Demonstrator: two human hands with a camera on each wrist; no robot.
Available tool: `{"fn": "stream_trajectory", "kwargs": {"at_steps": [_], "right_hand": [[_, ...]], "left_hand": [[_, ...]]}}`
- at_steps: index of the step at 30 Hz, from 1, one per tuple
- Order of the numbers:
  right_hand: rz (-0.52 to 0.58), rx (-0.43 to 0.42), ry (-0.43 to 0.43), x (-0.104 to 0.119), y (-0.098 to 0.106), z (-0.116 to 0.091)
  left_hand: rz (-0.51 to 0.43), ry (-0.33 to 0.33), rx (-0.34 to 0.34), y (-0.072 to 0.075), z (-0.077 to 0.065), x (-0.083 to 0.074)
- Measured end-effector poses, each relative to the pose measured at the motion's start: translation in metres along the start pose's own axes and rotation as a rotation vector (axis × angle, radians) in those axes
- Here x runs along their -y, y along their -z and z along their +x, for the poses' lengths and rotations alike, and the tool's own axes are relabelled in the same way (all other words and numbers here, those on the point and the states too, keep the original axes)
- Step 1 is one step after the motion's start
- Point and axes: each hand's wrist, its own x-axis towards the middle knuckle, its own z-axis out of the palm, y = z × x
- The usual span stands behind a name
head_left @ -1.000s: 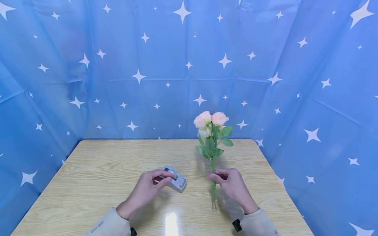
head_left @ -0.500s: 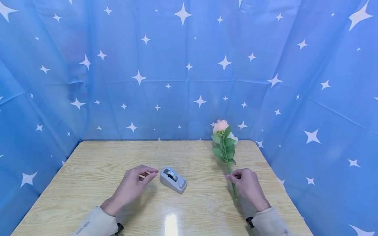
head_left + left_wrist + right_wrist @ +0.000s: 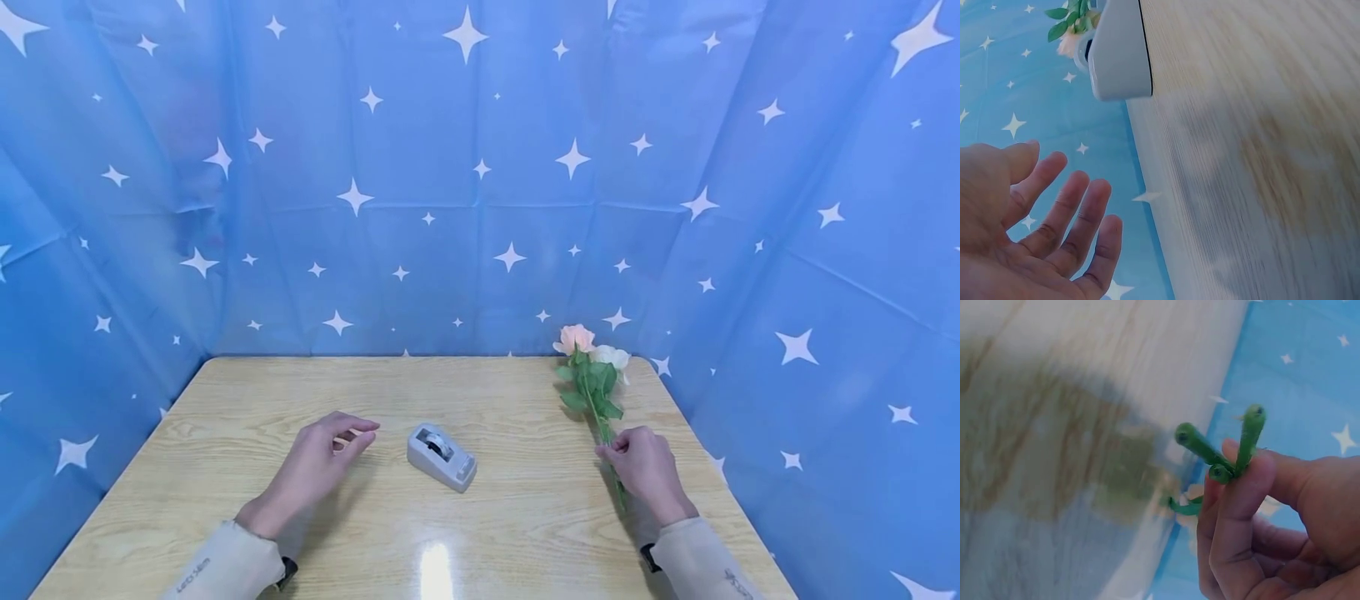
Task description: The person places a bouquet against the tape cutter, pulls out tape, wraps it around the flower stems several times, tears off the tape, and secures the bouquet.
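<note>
My right hand (image 3: 647, 468) pinches the green stems of a small bunch of roses (image 3: 596, 379) on the right side of the table, blooms pointing to the far edge. One pink bloom and one white bloom show above the leaves. In the right wrist view, three cut stem ends (image 3: 1219, 473) stick out past the thumb and fingers. My left hand (image 3: 315, 462) hovers over the left half of the table with relaxed, slightly bent fingers and nothing in them. To its right, a grey tape dispenser (image 3: 441, 457) with a tape roll stands on the table.
The wooden table (image 3: 285, 392) has rounded far corners. Behind it and along both sides hangs a blue curtain (image 3: 420, 150) with white stars. A bright light reflection lies on the table's near middle.
My left hand has drawn back left from the tape dispenser. The right hand has carried the roses to the right and lowered them, so they lean toward the far right corner.
</note>
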Motion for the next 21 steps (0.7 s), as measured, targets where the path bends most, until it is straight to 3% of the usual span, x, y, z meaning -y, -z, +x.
{"fn": "stream_trajectory", "kwargs": {"at_steps": [8,21], "right_hand": [[-0.025,0.016,0.000,-0.007,-0.002,0.004],[-0.051,0.057,0.032,-0.017,-0.003,0.006]], "left_hand": [[0.072,-0.032,-0.027,0.002,0.001,0.010],[0.102,-0.055,-0.016,0.000,0.001,0.014]]}}
